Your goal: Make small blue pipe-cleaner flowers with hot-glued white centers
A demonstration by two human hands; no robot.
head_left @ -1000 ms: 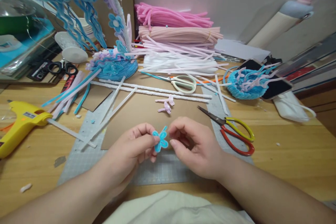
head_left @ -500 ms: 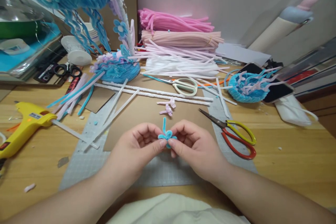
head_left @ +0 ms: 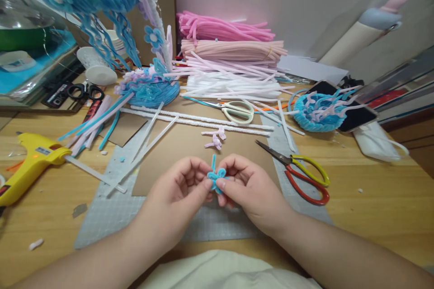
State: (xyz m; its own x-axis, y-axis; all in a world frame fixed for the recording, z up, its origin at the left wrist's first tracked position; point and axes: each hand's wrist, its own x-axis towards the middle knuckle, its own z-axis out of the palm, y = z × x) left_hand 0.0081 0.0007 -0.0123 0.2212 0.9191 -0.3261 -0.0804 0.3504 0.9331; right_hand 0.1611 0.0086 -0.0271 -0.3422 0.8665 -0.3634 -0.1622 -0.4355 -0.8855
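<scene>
Between my two hands is a small blue pipe-cleaner flower (head_left: 216, 178) with rounded loops and one straight stem end pointing up. My left hand (head_left: 185, 192) is closed, its thumb and fingertips pinching the flower's left side. On the other side my right hand (head_left: 249, 192) pinches it too, thumb across the lower loops, fingers curled behind. Both hands hover above a brown cardboard sheet (head_left: 166, 156). Just beyond them lie two small pale pink pipe-cleaner pieces (head_left: 217, 137). Red-and-yellow-handled scissors (head_left: 294, 167) rest to the right of my right hand.
A yellow glue gun (head_left: 35, 162) lies at left beside clear glue sticks (head_left: 144, 156). White-handled scissors (head_left: 237, 112) and long white pipe cleaners (head_left: 200, 122) sit farther back. Behind are pink pipe-cleaner bundles (head_left: 224, 27). A blue fuzzy jellyfish shape (head_left: 318, 110) rests on a phone at right.
The blue flower has been turned and tilted a little between my fingers, so its loops face me more. My thumbs have shifted slightly, and the view has moved a touch.
</scene>
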